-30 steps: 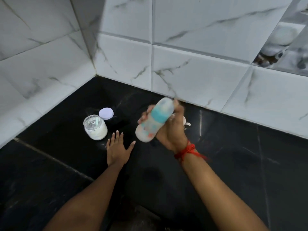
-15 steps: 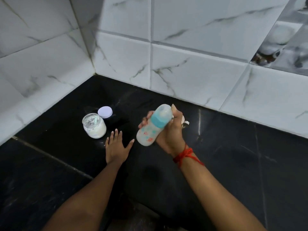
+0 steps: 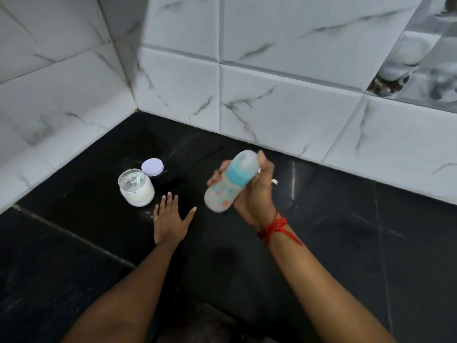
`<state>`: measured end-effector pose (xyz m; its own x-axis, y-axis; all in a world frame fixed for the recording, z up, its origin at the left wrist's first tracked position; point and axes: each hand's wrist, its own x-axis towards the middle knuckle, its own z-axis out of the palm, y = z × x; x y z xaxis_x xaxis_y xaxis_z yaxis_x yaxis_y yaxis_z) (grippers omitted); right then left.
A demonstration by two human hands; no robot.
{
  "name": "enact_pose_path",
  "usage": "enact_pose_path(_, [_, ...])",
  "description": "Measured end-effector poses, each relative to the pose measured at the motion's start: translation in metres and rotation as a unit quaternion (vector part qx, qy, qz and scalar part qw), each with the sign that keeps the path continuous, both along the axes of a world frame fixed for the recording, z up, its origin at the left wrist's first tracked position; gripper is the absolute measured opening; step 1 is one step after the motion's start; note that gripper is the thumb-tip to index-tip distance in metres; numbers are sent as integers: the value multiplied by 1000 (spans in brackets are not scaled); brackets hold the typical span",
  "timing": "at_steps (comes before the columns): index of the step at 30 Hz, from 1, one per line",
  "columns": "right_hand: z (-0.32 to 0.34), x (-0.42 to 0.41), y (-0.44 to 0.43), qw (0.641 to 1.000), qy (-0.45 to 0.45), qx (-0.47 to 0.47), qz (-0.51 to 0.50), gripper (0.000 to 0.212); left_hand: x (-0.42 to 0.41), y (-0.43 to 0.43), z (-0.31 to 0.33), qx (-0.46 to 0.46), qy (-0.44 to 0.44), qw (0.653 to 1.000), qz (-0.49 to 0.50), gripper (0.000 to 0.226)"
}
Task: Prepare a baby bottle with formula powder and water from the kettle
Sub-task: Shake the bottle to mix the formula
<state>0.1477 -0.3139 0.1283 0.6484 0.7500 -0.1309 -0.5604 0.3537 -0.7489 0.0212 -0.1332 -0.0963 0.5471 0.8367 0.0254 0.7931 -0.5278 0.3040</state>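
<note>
Head view: the bottle (image 3: 231,181) is in my right hand (image 3: 257,194), lifted clear of the counter (image 3: 346,243) and tilted, cap end up and away from me, base down toward my left. My fingers wrap the upper body just below the teal collar, thumb laid along the capped top. I judge this grip suits shaking: it pins the cap shut and leaves the base free to swing. The bottle outline is blurred, which fits that reading. The body is cloudy and translucent with small red and teal prints; the contents look milky, though the fill level cannot be read. A clear cap covers the teat.

My left hand (image 3: 170,219) lies flat on the counter, fingers spread, holding nothing; I judge it is bracing me. It sits near the jar (image 3: 136,188) without touching it.

The jar stands open, white powder in its lower part. Its lid (image 3: 152,167) lies just behind it, flat on the counter. No kettle is in view. Powder and water appear to be in already; mixing seems the current step.
</note>
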Motion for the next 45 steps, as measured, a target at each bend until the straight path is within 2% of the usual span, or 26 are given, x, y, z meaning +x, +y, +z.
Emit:
enact_pose_path(2, [-2,15,-6,991,110,28,-69,64,1,-1,1,-2,-3,1000,1,84])
enact_pose_path(3, [4,14,-6,988,124,59,-74,69,1,-3,0,-4,-3,1000,4,84])
enact_pose_path(4, [7,13,1,989,111,86,-41,71,1,-2,0,-3,-3,1000,7,84])
enact_pose_path(6, [7,-5,2,1000,24,6,-5,71,0,-1,1,-3,3,1000,4,84])
enact_pose_path(7, [1,-6,5,1000,17,-5,7,66,0,0,1,-4,5,1000,1,84])
enact_pose_path(8, [0,-4,1,999,48,4,-18,58,0,0,2,-4,5,1000,1,84])
enact_pose_path(10, [-2,11,-1,980,151,95,-84,58,1,-2,1,-6,-3,1000,5,84])
enact_pose_path(11, [8,11,6,979,147,129,-55,65,1,-3,1,-5,-6,1000,8,84])
enact_pose_path(13, [-4,4,3,996,77,50,-13,71,-1,0,-1,0,-1,1000,6,84])
enact_pose_path(15, [-28,0,-8,999,46,-17,-5,63,-1,0,-1,-1,2,1000,3,84])
enact_pose_path(16, [-29,6,-12,993,104,-16,-54,51,0,0,-1,-2,1,1000,4,84])
enact_pose_path(17, [-25,10,-15,984,149,30,-97,48,1,-1,-1,-4,-1,1000,5,84])
enact_pose_path(18, [-16,12,-12,978,147,123,-84,52,2,-2,0,-4,-3,1000,8,84])
enact_pose_path(19, [-3,9,-3,983,108,149,-23,60,1,-1,-1,-1,-3,1000,8,84])
enact_pose_path(21, [8,2,12,996,-3,74,55,74,-1,1,-1,0,5,1000,2,83])
enact_pose_path(22, [1,1,12,994,-26,85,63,75,-1,1,0,0,5,1000,-1,83])
enact_pose_path(23, [1,2,9,991,3,114,63,75,-1,0,0,-1,2,1000,0,83])
enact_pose_path(25, [-5,18,3,973,119,195,-17,73,1,-2,0,-4,-5,1000,5,84])
enact_pose_path(26, [-3,19,3,969,137,207,-13,73,1,-2,-1,-3,-7,1000,7,84])
enact_pose_path(27, [-2,17,4,975,122,187,22,73,0,-1,-2,0,-6,1000,6,85])
enact_pose_path(29, [-15,5,5,991,38,87,90,72,0,1,-2,-1,1,1000,2,86])
enact_pose_path(31, [-30,-4,3,991,-30,30,127,72,0,1,0,-6,5,1000,-1,87])
enact_pose_path(36, [-38,7,6,979,-33,-30,197,81,-1,1,0,-3,6,1000,0,86])
enact_pose_path(39, [-43,7,6,966,-53,-38,251,71,0,0,2,-8,8,1000,-4,85])
enact_pose_path(42, [-43,7,5,961,-133,-65,232,60,-1,0,2,-4,5,1000,-6,84])
enact_pose_path(45, [-38,5,10,963,-173,-89,187,54,-1,0,2,-7,1,1000,-6,83])
